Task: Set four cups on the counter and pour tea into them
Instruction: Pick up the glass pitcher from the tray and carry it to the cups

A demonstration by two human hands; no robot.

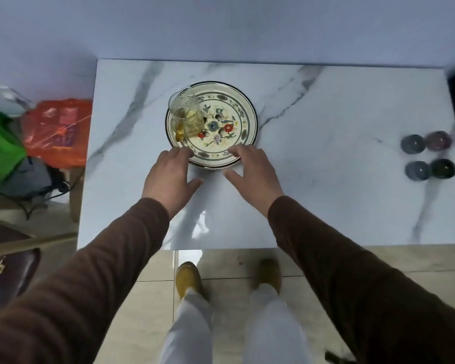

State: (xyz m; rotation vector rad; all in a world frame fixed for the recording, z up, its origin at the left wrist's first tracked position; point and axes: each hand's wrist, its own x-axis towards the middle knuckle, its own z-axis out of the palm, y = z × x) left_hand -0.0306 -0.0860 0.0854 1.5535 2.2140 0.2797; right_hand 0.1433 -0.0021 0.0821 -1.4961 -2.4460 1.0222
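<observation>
cups (428, 156) far right | fingers (185, 152) seemingly touching plate (248, 106) rim

Your counter (326, 179) is glossy white marble with grey veins. On it you see a cream plate (244, 106) with a dark rim, a grey-green leaf border and red, blue and lilac flowers at its centre. The clear glass pitcher (185, 112) on its left side holds pale yellow tea. At the far right, your four cups (428, 156) are dark: two slate grey-blue, one purplish, one near black. Your sleeves (352, 271) are brown, your trousers (273, 337) white, your shoes (188, 278) mustard yellow. Left of the counter lie an orange bag (61, 127) and a green bag (0, 151).
</observation>
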